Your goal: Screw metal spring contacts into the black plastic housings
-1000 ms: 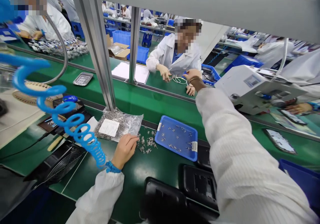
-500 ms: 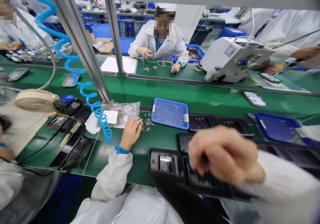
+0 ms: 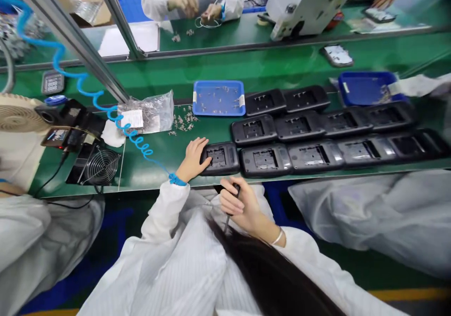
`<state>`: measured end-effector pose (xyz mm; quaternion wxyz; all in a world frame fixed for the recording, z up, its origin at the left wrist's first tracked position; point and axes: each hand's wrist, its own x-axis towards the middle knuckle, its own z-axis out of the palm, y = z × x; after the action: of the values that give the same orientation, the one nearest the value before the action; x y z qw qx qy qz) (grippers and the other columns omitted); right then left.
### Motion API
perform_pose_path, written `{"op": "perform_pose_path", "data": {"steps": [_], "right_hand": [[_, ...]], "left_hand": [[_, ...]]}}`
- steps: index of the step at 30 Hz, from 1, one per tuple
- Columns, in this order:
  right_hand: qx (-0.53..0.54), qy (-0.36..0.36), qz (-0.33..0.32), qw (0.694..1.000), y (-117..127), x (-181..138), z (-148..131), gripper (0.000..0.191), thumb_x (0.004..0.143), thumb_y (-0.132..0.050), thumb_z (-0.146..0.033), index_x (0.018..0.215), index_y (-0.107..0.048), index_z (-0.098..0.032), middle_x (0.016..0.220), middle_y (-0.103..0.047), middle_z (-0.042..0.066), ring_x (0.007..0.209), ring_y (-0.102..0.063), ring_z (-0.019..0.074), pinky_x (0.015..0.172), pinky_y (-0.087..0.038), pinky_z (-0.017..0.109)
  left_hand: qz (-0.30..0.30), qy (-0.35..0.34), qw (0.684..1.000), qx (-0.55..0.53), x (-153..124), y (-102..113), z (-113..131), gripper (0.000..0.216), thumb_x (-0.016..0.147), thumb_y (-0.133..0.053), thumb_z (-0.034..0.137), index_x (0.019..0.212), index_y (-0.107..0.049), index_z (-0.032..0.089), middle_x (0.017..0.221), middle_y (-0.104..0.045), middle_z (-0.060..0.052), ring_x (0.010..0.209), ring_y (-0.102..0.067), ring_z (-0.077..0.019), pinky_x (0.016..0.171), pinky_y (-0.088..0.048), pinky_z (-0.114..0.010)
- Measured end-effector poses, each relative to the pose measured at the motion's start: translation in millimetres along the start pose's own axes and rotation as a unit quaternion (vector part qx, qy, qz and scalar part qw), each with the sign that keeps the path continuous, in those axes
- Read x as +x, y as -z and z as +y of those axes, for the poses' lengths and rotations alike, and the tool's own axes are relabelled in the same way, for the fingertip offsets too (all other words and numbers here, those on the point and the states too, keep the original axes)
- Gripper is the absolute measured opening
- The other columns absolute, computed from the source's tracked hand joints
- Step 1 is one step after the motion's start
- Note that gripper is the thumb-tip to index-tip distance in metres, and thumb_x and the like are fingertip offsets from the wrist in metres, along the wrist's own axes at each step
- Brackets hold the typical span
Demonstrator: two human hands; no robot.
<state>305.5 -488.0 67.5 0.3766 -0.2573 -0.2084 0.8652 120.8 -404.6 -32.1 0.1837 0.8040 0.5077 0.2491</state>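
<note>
My left hand (image 3: 193, 158) rests at the left end of a black plastic case (image 3: 222, 160), thumb over its near side and fingers along its far side. That case is the leftmost in the front row and lies flat, with a rectangular recess facing up. Just off the table's front edge, my right hand (image 3: 243, 205) is closed around what looks like a screwdriver (image 3: 227, 223). It has a dark handle and a thin shaft pointing down toward my lap. Beyond my left hand lie small metal parts (image 3: 185, 121) in a loose heap.
More black cases (image 3: 299, 125) stand in rows to the right. A blue tray (image 3: 218, 99) holds small metal parts, beside a clear plastic bag (image 3: 151, 114). At left are a fan (image 3: 102, 165) and a hanging blue coiled hose (image 3: 84, 78). A co-worker's hands (image 3: 188, 3) are across the bench.
My left hand has left the small metal parts and come to the leftmost case. My right hand has dropped from above the cases to in front of my body. The view has tilted downward.
</note>
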Motion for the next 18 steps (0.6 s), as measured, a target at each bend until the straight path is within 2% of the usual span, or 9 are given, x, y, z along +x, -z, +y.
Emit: {"op": "perform_pose_path", "data": {"steps": [4, 6, 7, 8, 10, 11, 12, 14, 18], "right_hand": [[-0.060, 0.061, -0.024, 0.996, -3.1, -3.7, -57.4, 0.042, 0.080, -0.056, -0.038, 0.057, -0.025, -0.022, 0.038, -0.016, -0.010, 0.030, -0.007, 0.0057, 0.028, -0.012, 0.017], [-0.255, 0.179, 0.012, 0.950, -2.1, 17.6, -100.6, 0.034, 0.084, -0.057, -0.040, 0.063, -0.037, -0.022, 0.044, -0.031, -0.009, 0.033, -0.020, 0.0057, 0.033, -0.020, 0.018], [-0.411, 0.246, 0.057, 0.876, 0.6, 35.8, -121.5, 0.027, 0.087, -0.056, -0.039, 0.069, -0.045, -0.022, 0.049, -0.041, -0.006, 0.037, -0.032, 0.0072, 0.039, -0.029, 0.019], [-0.569, 0.274, 0.104, 0.769, 5.2, 58.4, -140.4, 0.018, 0.088, -0.055, -0.037, 0.080, -0.054, -0.022, 0.059, -0.053, -0.003, 0.048, -0.046, 0.0103, 0.049, -0.041, 0.022], [-0.784, 0.232, 0.160, 0.553, 20.2, 111.8, -170.6, 0.022, 0.087, -0.057, -0.032, 0.103, -0.063, -0.017, 0.084, -0.068, 0.007, 0.077, -0.063, 0.0200, 0.075, -0.050, 0.033], [-0.842, 0.183, 0.170, 0.478, 30.3, 139.3, -181.4, 0.028, 0.086, -0.060, -0.030, 0.109, -0.065, -0.014, 0.094, -0.070, 0.012, 0.089, -0.065, 0.0249, 0.083, -0.050, 0.037], [-0.874, 0.135, 0.164, 0.437, 41.6, 165.3, -189.3, 0.032, 0.085, -0.062, -0.029, 0.113, -0.066, -0.013, 0.101, -0.070, 0.014, 0.098, -0.065, 0.0275, 0.089, -0.049, 0.039], [-0.901, 0.090, 0.135, 0.401, 65.5, 207.6, -197.9, 0.037, 0.085, -0.067, -0.029, 0.118, -0.067, -0.014, 0.112, -0.070, 0.013, 0.108, -0.063, 0.0281, 0.095, -0.047, 0.039], [-0.900, 0.071, 0.112, 0.414, 104.0, 248.4, -199.3, 0.036, 0.080, -0.074, -0.033, 0.110, -0.072, -0.013, 0.112, -0.071, 0.010, 0.106, -0.063, 0.0216, 0.093, -0.045, 0.031]], "left_hand": [[0.036, 0.012, 0.999, 0.034, -9.2, -6.0, 9.6, 0.061, 0.085, -0.052, 0.024, 0.143, -0.037, 0.015, 0.152, -0.039, -0.014, 0.148, -0.025, -0.0314, 0.122, -0.016, -0.059], [0.064, 0.015, 0.997, 0.037, -12.3, -6.5, 12.7, 0.060, 0.084, -0.054, 0.023, 0.142, -0.039, 0.014, 0.150, -0.040, -0.015, 0.147, -0.027, -0.0321, 0.122, -0.016, -0.060], [0.079, 0.019, 0.996, 0.037, -13.5, -6.7, 13.6, 0.060, 0.083, -0.055, 0.024, 0.141, -0.040, 0.014, 0.150, -0.041, -0.015, 0.146, -0.027, -0.0325, 0.121, -0.017, -0.060], [0.092, 0.021, 0.995, 0.038, -14.5, -6.9, 14.1, 0.061, 0.083, -0.056, 0.024, 0.140, -0.040, 0.014, 0.149, -0.041, -0.016, 0.146, -0.028, -0.0328, 0.121, -0.017, -0.061], [0.110, 0.023, 0.993, 0.041, -15.7, -7.5, 13.9, 0.061, 0.082, -0.058, 0.024, 0.140, -0.040, 0.014, 0.148, -0.043, -0.016, 0.145, -0.029, -0.0330, 0.121, -0.018, -0.061], [0.114, 0.022, 0.992, 0.044, -16.1, -7.7, 13.6, 0.061, 0.082, -0.058, 0.024, 0.140, -0.039, 0.015, 0.147, -0.043, -0.015, 0.145, -0.029, -0.0328, 0.121, -0.018, -0.061], [0.116, 0.021, 0.992, 0.045, -16.3, -7.8, 13.2, 0.062, 0.082, -0.057, 0.024, 0.141, -0.039, 0.015, 0.147, -0.044, -0.015, 0.145, -0.030, -0.0326, 0.121, -0.018, -0.061], [0.117, 0.017, 0.992, 0.039, -16.4, -7.7, 13.0, 0.063, 0.082, -0.058, 0.024, 0.141, -0.037, 0.014, 0.146, -0.044, -0.016, 0.145, -0.030, -0.0326, 0.121, -0.018, -0.060], [0.121, 0.017, 0.992, 0.018, -14.8, -6.4, 14.0, 0.063, 0.083, -0.056, 0.023, 0.142, -0.036, 0.013, 0.146, -0.045, -0.016, 0.145, -0.030, -0.0325, 0.121, -0.017, -0.060]]}}
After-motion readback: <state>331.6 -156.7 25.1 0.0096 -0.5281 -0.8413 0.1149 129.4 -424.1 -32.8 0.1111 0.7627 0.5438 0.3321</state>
